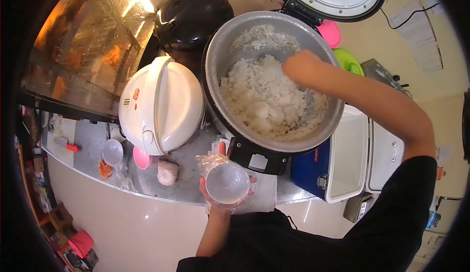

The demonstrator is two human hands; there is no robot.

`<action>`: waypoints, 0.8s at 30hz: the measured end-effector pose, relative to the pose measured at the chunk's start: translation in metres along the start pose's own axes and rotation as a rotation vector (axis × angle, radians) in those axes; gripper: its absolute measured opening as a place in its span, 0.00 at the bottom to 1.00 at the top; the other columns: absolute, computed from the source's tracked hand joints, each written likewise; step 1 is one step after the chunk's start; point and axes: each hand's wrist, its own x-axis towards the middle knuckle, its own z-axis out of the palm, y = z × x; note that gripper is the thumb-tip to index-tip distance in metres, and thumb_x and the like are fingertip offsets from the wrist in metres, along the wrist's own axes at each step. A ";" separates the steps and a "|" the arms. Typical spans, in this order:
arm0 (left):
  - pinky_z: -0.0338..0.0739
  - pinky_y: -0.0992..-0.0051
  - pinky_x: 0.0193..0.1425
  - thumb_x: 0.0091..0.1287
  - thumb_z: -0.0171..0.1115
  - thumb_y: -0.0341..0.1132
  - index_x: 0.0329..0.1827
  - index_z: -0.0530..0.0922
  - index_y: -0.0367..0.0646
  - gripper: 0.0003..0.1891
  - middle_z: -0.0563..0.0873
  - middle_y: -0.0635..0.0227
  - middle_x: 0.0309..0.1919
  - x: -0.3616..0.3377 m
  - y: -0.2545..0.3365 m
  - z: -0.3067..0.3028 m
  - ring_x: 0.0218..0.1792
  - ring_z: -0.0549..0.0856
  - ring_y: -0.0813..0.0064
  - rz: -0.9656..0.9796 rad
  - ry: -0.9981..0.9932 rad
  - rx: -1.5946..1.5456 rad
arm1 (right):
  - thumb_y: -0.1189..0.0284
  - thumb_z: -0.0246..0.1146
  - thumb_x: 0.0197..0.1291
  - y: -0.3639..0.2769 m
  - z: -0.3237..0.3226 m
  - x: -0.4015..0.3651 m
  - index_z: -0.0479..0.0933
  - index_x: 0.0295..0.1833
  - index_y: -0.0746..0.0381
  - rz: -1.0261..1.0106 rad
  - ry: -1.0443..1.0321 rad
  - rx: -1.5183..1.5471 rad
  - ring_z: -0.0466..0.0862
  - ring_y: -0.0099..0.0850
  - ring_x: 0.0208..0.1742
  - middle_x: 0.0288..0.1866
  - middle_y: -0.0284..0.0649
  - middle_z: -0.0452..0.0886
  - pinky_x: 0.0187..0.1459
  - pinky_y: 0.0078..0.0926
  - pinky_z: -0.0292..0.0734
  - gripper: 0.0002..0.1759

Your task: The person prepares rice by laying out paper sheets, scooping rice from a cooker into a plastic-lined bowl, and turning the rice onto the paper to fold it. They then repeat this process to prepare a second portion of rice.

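Observation:
My right hand point(303, 69) reaches over the open rice cooker's grey inner pot point(215, 71). Its fingers look curled, at the upper edge of a mound of white cooked rice point(267, 88). Motion smears the hand, and whatever it grips cannot be made out against the rice. Low in front of the cooker, my left hand point(215, 198) grips a small pale bowl point(227, 183) from beneath, with its open side facing up. Clear plastic film point(210, 162) bunches around the bowl's rim and sides. No rice shows inside the bowl.
Left of the pot stands a closed white rice cooker point(178, 108), beside a lit glass display case point(83, 42). A pink bowl point(142, 158), another pale bowl point(112, 152) and a red-handled knife point(66, 144) lie on the counter. An open blue-and-white cooler point(345, 159) stands right.

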 end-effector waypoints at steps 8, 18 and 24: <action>0.85 0.35 0.47 0.59 0.64 0.69 0.85 0.36 0.61 0.59 0.61 0.70 0.78 -0.006 -0.002 -0.005 0.55 0.81 0.29 -0.045 0.025 0.212 | 0.78 0.62 0.51 0.035 0.076 0.078 0.87 0.42 0.63 -0.024 0.016 0.129 0.90 0.44 0.43 0.41 0.49 0.88 0.42 0.42 0.84 0.12; 0.87 0.38 0.46 0.59 0.63 0.69 0.85 0.36 0.62 0.59 0.68 0.62 0.73 -0.011 -0.002 -0.004 0.55 0.82 0.32 -0.043 0.103 0.261 | 0.68 0.64 0.60 -0.022 -0.033 -0.035 0.87 0.46 0.62 -0.002 -0.318 -0.171 0.87 0.47 0.50 0.44 0.47 0.89 0.49 0.48 0.82 0.13; 0.84 0.35 0.44 0.61 0.56 0.72 0.85 0.38 0.64 0.55 0.62 0.48 0.75 -0.019 -0.003 -0.016 0.55 0.78 0.23 -0.020 0.106 0.163 | 0.66 0.59 0.66 -0.053 -0.009 -0.010 0.86 0.50 0.64 -0.374 -0.610 -0.074 0.87 0.50 0.51 0.48 0.51 0.88 0.51 0.49 0.82 0.16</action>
